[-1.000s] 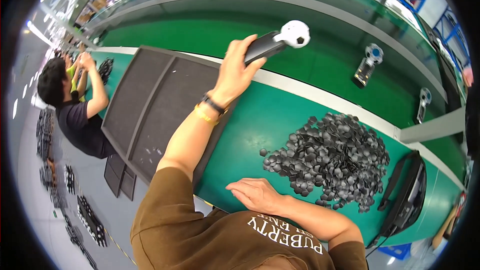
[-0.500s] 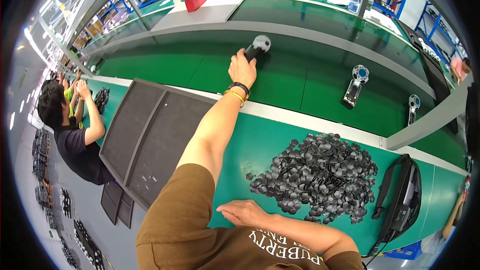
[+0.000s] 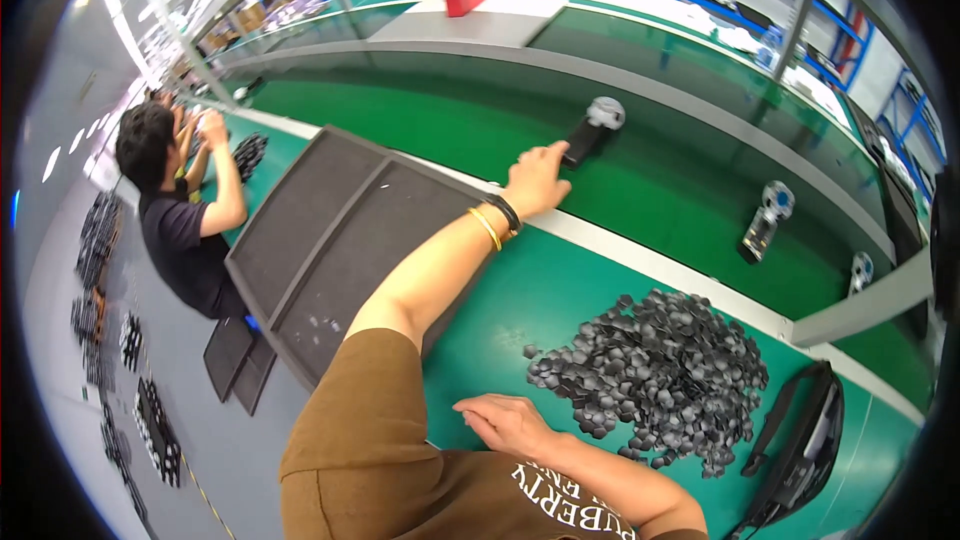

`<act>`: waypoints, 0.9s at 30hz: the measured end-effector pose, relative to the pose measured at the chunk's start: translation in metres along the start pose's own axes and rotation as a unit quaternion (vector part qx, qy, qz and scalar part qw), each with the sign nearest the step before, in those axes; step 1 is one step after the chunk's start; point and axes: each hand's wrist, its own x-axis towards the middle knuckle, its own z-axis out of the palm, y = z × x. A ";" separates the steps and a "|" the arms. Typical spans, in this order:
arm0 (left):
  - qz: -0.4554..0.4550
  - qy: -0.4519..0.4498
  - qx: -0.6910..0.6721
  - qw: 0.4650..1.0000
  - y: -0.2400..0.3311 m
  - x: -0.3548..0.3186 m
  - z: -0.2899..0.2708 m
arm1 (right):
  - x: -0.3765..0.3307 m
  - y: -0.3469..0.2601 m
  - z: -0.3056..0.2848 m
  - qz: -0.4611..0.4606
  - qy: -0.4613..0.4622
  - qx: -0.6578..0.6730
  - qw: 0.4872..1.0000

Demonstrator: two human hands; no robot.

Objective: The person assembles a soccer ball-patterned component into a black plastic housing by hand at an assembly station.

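Observation:
My left hand (image 3: 538, 182) reaches over the rail to the green conveyor belt (image 3: 440, 105). Its fingertips are at the near end of a black-handled device with a round grey-white head (image 3: 605, 114), which lies on the belt. Whether they still touch the handle is hard to see; the fingers look loosened around nothing. My right hand (image 3: 508, 426) lies on the green table (image 3: 480, 350) in front of me, fingers stretched to the left, holding nothing. Right of it spreads a heap of small black pentagonal pieces (image 3: 665, 370).
A large dark divided tray (image 3: 335, 230) leans at the table's left. Two similar devices, one closer (image 3: 768, 222) and one behind the post (image 3: 860, 273), lie farther right on the belt. A black bag (image 3: 805, 440) rests at right. A co-worker (image 3: 180, 210) sits at left.
My left hand has come back toward the rail from the device it was holding. The device now lies on the belt. My right hand stays on the table; the whole view has shifted.

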 end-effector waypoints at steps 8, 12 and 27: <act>0.048 0.003 -0.006 0.999 -0.020 -0.107 -0.033 | 0.002 -0.011 -0.009 0.032 -0.011 -0.004 0.999; 0.045 0.023 -0.010 0.999 -0.018 -0.136 -0.029 | 0.002 -0.008 -0.008 0.031 -0.022 -0.013 0.999; 0.000 0.045 -0.016 0.999 -0.028 -0.109 -0.017 | 0.011 -0.018 -0.005 0.033 -0.023 -0.008 0.999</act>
